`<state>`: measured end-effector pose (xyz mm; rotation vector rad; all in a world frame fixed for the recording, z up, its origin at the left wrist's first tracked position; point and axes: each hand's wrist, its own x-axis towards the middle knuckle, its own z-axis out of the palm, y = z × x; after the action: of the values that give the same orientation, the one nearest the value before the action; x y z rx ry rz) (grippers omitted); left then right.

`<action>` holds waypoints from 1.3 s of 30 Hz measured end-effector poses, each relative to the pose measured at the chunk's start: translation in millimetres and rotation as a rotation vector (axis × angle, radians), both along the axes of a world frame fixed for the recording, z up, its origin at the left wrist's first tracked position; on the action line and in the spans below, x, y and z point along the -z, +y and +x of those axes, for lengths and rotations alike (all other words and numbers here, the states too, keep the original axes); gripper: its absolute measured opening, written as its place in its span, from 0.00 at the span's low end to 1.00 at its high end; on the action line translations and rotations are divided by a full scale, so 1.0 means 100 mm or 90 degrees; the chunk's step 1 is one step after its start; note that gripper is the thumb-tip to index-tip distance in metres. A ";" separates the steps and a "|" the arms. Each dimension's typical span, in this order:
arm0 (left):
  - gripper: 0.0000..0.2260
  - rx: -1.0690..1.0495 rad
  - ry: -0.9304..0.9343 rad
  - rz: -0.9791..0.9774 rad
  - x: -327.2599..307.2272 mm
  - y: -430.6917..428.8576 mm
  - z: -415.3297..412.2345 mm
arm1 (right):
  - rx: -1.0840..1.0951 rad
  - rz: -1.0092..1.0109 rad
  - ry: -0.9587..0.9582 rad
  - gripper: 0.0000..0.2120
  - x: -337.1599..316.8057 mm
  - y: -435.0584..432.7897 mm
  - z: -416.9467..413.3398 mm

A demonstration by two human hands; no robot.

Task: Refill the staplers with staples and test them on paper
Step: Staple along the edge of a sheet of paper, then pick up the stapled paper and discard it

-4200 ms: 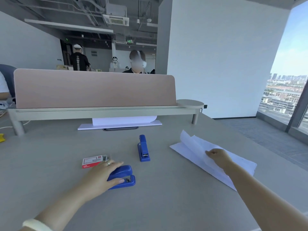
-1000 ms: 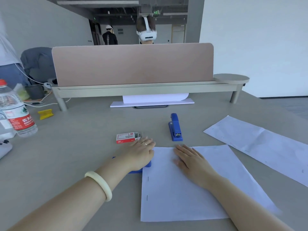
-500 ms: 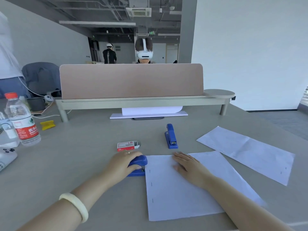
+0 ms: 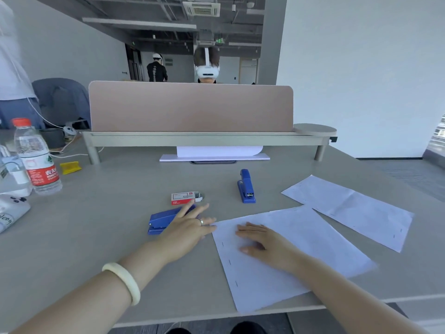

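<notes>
Partly hidden or cropped
Left hand [image 4: 185, 227] covers right end of near stapler [image 4: 161, 220]; staple box [image 4: 184, 198] print unreadable; white device [image 4: 9, 213] cropped at left edge.

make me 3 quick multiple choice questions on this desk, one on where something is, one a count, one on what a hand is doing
1. Where is the staple box?
A. on the far sheet of paper
B. on the desk, just beyond the near stapler and left of the far stapler
C. on the shelf below the divider

2. How many blue staplers lie on the desk?
A. three
B. one
C. two

3. What is the right hand doing?
A. lying flat on the near sheet, fingers straight
B. gripping a stapler
C. curled into an empty fist

Answers:
1 B, the box sits on bare desk, behind one stapler and beside the other.
2 C, one is by the left hand and one is farther back.
3 A, the palm is down on the paper and holds nothing.
</notes>
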<state>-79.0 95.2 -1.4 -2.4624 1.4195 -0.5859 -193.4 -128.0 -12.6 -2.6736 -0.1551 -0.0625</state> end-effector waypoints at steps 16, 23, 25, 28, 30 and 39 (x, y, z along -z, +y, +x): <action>0.24 0.096 0.295 -0.258 0.21 -0.10 -0.17 | 0.044 0.237 0.006 0.08 0.05 -0.13 -0.10; 0.28 0.077 0.430 -0.266 0.17 -0.13 -0.30 | 0.065 0.325 0.023 0.06 -0.04 -0.15 -0.11; 0.24 0.067 0.429 -0.287 0.16 -0.14 -0.31 | 0.068 0.368 0.029 0.07 -0.09 -0.15 -0.11; 0.13 0.020 0.439 -0.401 0.02 -0.18 -0.36 | 0.050 0.400 0.058 0.09 -0.22 -0.12 -0.14; 0.07 -0.005 0.433 -0.457 -0.18 -0.21 -0.38 | 0.052 0.381 0.056 0.11 -0.39 -0.15 -0.20; 0.08 0.006 0.452 -0.457 -1.32 -0.22 -0.58 | 0.006 0.466 0.023 0.40 -1.61 -0.71 -0.64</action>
<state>-137.3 73.6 130.2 -3.4797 1.6507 -0.2327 -257.7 -199.3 148.1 -1.9441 -0.0841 -0.0601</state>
